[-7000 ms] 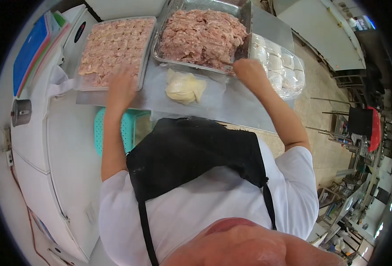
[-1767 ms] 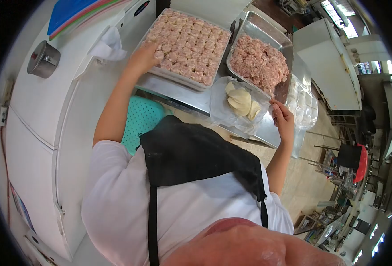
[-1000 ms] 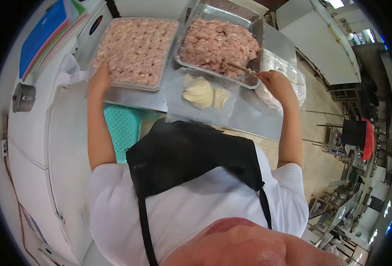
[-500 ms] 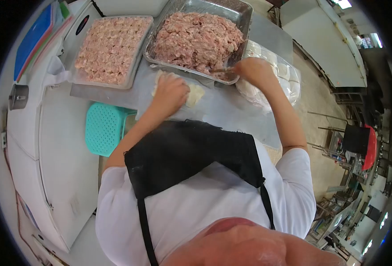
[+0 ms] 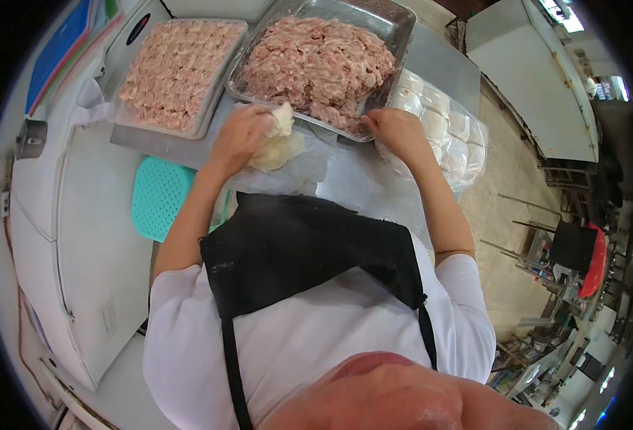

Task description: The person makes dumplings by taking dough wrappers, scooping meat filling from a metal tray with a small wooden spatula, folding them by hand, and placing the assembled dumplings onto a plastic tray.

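Note:
My left hand (image 5: pixel 241 140) is closed, its fingers pinching a pale, thin dough wrapper (image 5: pixel 283 120) that hangs at the near edge of the metal tray. Under and beside it, more wrappers (image 5: pixel 277 152) lie on a plastic sheet (image 5: pixel 313 165) on the metal table. Minced meat filling (image 5: pixel 320 64) is heaped in the metal tray (image 5: pixel 404 36). My right hand (image 5: pixel 400 134) is closed at the tray's near right corner, fingertips by the meat. It grips a thin stick-like tool, now mostly hidden by the fingers.
On the left stands a clear plastic box (image 5: pixel 203 125) with rows of filled pieces (image 5: pixel 176 75). A clear bag of white, rounded packs (image 5: pixel 449 129) lies to the right. A turquoise perforated stool (image 5: pixel 160 201) is below the table's left edge, beside a white cabinet (image 5: pixel 105 236).
My left hand has moved left and up from the wrappers, lifting one wrapper toward the tray. My right hand has shifted slightly down and left at the tray's corner.

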Motion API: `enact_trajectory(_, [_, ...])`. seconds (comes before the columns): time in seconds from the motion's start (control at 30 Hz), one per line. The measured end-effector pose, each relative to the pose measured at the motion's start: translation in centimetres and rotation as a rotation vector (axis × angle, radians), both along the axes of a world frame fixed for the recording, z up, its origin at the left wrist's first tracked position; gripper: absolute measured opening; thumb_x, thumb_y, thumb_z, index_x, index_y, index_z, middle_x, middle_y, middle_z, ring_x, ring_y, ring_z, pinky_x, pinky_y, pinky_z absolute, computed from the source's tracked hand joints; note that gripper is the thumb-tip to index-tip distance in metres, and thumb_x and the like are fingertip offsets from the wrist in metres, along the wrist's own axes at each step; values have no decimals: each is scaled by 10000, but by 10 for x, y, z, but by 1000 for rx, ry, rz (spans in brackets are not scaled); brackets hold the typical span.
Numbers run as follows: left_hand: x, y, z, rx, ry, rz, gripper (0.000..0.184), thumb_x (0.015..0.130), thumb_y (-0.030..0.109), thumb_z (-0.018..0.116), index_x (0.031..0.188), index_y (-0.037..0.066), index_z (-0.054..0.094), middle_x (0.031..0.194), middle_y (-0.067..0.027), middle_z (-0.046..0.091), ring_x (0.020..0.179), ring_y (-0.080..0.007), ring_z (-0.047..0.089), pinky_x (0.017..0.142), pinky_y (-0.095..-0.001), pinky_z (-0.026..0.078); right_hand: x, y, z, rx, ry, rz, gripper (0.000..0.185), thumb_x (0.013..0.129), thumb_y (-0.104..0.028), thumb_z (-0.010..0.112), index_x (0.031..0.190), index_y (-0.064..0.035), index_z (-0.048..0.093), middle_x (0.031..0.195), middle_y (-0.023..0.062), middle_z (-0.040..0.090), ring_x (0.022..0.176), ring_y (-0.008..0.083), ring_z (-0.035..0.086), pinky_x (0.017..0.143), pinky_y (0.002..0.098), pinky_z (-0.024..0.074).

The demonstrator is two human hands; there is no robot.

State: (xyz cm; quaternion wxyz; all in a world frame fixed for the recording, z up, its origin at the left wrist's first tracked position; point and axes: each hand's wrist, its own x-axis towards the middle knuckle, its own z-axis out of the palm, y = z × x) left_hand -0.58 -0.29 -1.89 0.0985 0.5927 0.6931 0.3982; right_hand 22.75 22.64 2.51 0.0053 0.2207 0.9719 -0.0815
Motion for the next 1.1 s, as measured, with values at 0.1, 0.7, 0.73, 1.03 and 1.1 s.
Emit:
enact_trajectory(0.1, [-11, -10, 13, -45, -129, 120, 234, 851, 192, 604, 1017, 33, 648, 1015, -129, 644, 924, -304, 602, 808, -372, 467, -1, -29, -12, 77, -17, 88, 292, 921, -268, 491, 833, -54, 669, 774, 166, 662, 734, 335, 655, 680, 464, 518])
enact_trajectory(0.7, [-100, -32, 8, -54, -62, 146, 354, 832, 120, 547, 1176, 51, 589, 991, -228, 633, 884, -371, 627, 762, -409, 484, -94, -68, -7, 30, 105, 23, 178, 836, -168, 516, 802, -56, 651, 774, 163, 663, 734, 355, 650, 669, 472, 517])
enact_trajectory(0.73, [-107, -35, 7, -35, -23, 148, 362, 827, 113, 545, 1182, 52, 584, 988, -233, 629, 883, -371, 628, 759, -408, 484, -98, -66, 1, -16, 92, -7, 180, 832, -172, 519, 810, -56, 654, 775, 165, 663, 734, 364, 647, 675, 477, 515])
enact_trajectory(1.03, [-138, -8, 35, -96, -254, -56, 258, 905, 175, 560, 1082, -5, 614, 852, -129, 645, 757, -189, 601, 709, -308, 466, -142, -83, -18, -75, 60, 10, 301, 907, -278, 558, 812, -13, 662, 732, 189, 636, 686, 341, 631, 636, 430, 483])
enact_trajectory(1.1, [-145, 4, 34, -119, -354, -127, 300, 912, 212, 571, 1129, 7, 604, 879, -116, 665, 791, -186, 617, 725, -312, 477, -125, -67, -25, -345, 199, -86, 331, 912, -282, 555, 797, 8, 668, 651, 148, 634, 635, 257, 645, 606, 362, 488])
